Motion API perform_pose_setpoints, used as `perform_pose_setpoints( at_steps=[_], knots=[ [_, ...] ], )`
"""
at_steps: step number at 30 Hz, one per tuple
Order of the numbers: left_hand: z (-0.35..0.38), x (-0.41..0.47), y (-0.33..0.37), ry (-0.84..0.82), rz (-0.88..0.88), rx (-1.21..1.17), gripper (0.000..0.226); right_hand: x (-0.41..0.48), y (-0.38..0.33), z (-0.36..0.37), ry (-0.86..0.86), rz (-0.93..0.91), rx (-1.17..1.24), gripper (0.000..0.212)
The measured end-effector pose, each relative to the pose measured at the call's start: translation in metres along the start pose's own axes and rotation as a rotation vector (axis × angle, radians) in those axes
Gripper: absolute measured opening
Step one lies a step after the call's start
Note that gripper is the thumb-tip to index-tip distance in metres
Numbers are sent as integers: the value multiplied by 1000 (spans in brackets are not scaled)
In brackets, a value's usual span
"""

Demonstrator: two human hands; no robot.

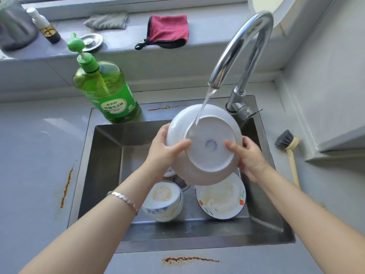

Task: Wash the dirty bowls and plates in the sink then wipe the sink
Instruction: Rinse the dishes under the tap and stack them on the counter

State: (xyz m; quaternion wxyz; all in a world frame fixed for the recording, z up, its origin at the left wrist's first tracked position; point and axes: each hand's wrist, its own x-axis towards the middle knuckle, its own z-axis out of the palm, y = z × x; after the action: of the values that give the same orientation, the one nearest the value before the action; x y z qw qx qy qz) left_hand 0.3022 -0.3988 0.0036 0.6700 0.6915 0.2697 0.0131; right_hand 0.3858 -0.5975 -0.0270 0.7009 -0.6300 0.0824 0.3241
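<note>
Now white plate [205,153] held underside up over sink [102,155], tilted, far rim raised into faucet [237,52] stream; left hand [166,149] grip pinching left rim, right hand [248,155] grip pinching right rim; dirty bowls [164,200], flowered plate [221,196] directly below, nearer viewer

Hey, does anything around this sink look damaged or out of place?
Yes: rusty orange streaks mark the counter left of the sink, along its front edge and behind its back rim. They look like rust stains. Nothing looks spilled or broken.
</note>
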Motion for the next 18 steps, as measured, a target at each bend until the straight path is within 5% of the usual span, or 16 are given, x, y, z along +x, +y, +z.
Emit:
perform_pose_setpoints(
  at_steps=[4,11,16,18],
  knots=[
    [25,14,-4,35,-160,139,17,-6,-8,-18,157,-137,87,82],
    [50,-3,-17,119,-52,166,55,-17,-20,11,222,-322,8,41],
    [52,-31,-23,100,-382,-200,55,-12,-26,40,269,-434,-169,29],
    [40,-18,-12,155,-468,-176,60,-12,-26,48,243,-449,-177,30]
  ],
)
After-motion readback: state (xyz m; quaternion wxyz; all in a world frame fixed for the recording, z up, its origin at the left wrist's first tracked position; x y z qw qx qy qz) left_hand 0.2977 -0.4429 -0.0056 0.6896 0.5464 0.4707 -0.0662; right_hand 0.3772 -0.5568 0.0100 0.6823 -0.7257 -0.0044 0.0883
